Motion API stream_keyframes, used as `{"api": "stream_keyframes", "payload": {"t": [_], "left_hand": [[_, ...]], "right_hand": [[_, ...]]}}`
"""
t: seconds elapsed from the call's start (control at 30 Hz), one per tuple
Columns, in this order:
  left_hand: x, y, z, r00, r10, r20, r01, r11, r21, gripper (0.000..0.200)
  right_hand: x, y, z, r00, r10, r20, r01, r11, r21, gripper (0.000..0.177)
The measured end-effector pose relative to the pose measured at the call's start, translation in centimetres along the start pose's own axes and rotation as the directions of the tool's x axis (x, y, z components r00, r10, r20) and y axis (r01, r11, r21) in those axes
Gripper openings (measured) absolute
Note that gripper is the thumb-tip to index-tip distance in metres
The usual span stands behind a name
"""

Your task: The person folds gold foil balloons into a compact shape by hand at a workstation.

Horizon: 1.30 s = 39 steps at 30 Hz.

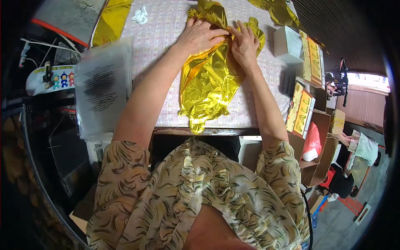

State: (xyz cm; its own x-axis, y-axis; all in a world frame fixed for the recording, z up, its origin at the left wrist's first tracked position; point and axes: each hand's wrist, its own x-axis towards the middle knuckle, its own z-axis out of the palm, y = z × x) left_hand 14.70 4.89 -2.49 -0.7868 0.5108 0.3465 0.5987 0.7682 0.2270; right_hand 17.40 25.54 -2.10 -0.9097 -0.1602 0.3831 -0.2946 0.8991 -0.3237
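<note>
A shiny gold foil balloon (210, 85), flat and creased, lies across the table in front of me. Its small rounded tab hangs at the table's near edge. My left hand (199, 36) rests on the upper part of the foil, fingers spread and the index reaching toward the middle. Beside it, my right hand (245, 45) is closed, thumb and index together at a fold of the same foil. The fingertips of both hands nearly meet there. Part of the foil under the hands is hidden.
Clear plastic bags (104, 89) are stacked at the left edge of the cloth-covered table (160, 68). More gold foil (111, 23) lies at the far left. White string (140, 15) sits nearby. A white box (288, 44) and printed cartons (302, 110) line the right side. Another person (366, 149) is farther right.
</note>
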Motion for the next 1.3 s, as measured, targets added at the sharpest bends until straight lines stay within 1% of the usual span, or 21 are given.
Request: {"api": "stream_keyframes", "payload": {"t": [0.07, 0.17, 0.23, 0.27, 0.33, 0.37, 0.43, 0.57, 0.63, 0.67, 0.73, 0.87, 0.93, 0.97, 1.03, 1.13, 1.27, 1.3], "left_hand": [[0.0, -0.1, 0.0, 1.0, -0.009, 0.025, 0.009, 1.0, 0.006, 0.036], [0.1, -0.1, -0.3, 0.998, -0.007, 0.058, 0.007, 1.0, 0.005, 0.035], [0.2, 0.0, -0.3, 0.997, -0.004, 0.071, 0.001, 0.999, 0.036, 0.035], [0.1, 0.1, -0.5, 0.998, -0.005, 0.069, 0.002, 0.999, 0.037, 0.035], [-0.1, 0.4, -0.9, 1.0, 0.014, -0.014, -0.015, 0.998, -0.053, 0.036], [0.0, 0.4, -1.0, 1.0, 0.013, -0.013, -0.014, 0.998, -0.053, 0.036], [0.1, 0.5, -1.3, 1.0, -0.024, 0.008, 0.024, 0.993, -0.118, 0.038], [0.1, 0.1, -0.8, 1.0, 0.013, 0.004, -0.013, 0.998, -0.058, 0.042], [0.1, 0.0, -0.4, 0.996, 0.039, -0.076, -0.044, 0.997, -0.056, 0.045], [0.1, 0.0, -0.2, 0.996, 0.038, -0.076, -0.043, 0.998, -0.056, 0.045], [0.1, -0.1, 0.2, 0.991, 0.032, -0.132, -0.037, 0.999, -0.035, 0.048], [0.1, -0.1, 0.0, 0.991, 0.017, -0.131, -0.029, 0.996, -0.088, 0.049], [0.2, -0.2, -0.1, 0.998, -0.01, -0.058, 0.006, 0.997, -0.072, 0.049], [0.2, -0.1, -0.3, 0.998, -0.013, -0.06, 0.009, 0.997, -0.071, 0.049], [0.2, 0.1, -0.5, 1.0, -0.016, 0.008, 0.016, 0.999, -0.036, 0.044], [0.2, 0.1, -0.6, 0.999, -0.023, 0.045, 0.025, 0.999, -0.03, 0.041], [0.1, 0.4, -0.7, 0.996, -0.052, 0.079, 0.054, 0.998, -0.03, 0.039], [0.1, 0.2, -0.4, 0.999, -0.033, 0.026, 0.033, 0.999, -0.02, 0.039]], "right_hand": [[0.0, 0.2, 0.2, 1.0, 0.014, 0.012, -0.014, 1.0, -0.007, 0.042], [0.1, 0.5, 0.4, 1.0, -0.015, -0.02, 0.016, 0.999, 0.028, 0.044], [0.0, 0.1, 0.3, 1.0, -0.004, -0.002, 0.004, 0.999, -0.042, 0.043], [-0.1, 0.0, 0.2, 1.0, -0.006, -0.003, 0.006, 0.999, -0.041, 0.043], [-0.2, 0.0, 0.2, 1.0, -0.022, 0.021, 0.023, 0.998, -0.05, 0.046], [-0.2, -0.1, 0.2, 1.0, -0.023, 0.022, 0.024, 0.998, -0.049, 0.046], [-0.2, -0.1, 0.2, 0.999, -0.013, 0.034, 0.015, 0.998, -0.062, 0.05], [-0.4, -0.2, 0.2, 1.0, -0.022, 0.021, 0.023, 0.998, -0.062, 0.052], [-0.7, -0.3, -0.1, 0.999, -0.032, 0.006, 0.033, 0.997, -0.072, 0.053], [-0.8, -0.4, -0.2, 0.999, -0.033, 0.006, 0.033, 0.997, -0.072, 0.053], [-1.0, -0.5, -0.3, 0.999, -0.046, 0.022, 0.049, 0.992, -0.112, 0.054], [-1.1, -0.9, -0.4, 0.997, -0.072, -0.005, 0.071, 0.985, -0.158, 0.054], [-1.1, -1.1, -0.6, 0.995, -0.102, 0.008, 0.101, 0.976, -0.192, 0.054], [-1.1, -1.3, -0.6, 0.994, -0.105, 0.009, 0.105, 0.976, -0.191, 0.054], [-1.2, -1.6, -0.7, 0.994, -0.106, 0.016, 0.107, 0.978, -0.18, 0.055], [-1.2, -1.7, -0.9, 0.993, -0.112, 0.031, 0.116, 0.977, -0.181, 0.054], [-1.2, -1.3, -0.6, 0.993, -0.116, 0.026, 0.119, 0.975, -0.19, 0.052], [-1.2, -1.2, -0.5, 0.993, -0.112, 0.031, 0.116, 0.976, -0.186, 0.052]]}}
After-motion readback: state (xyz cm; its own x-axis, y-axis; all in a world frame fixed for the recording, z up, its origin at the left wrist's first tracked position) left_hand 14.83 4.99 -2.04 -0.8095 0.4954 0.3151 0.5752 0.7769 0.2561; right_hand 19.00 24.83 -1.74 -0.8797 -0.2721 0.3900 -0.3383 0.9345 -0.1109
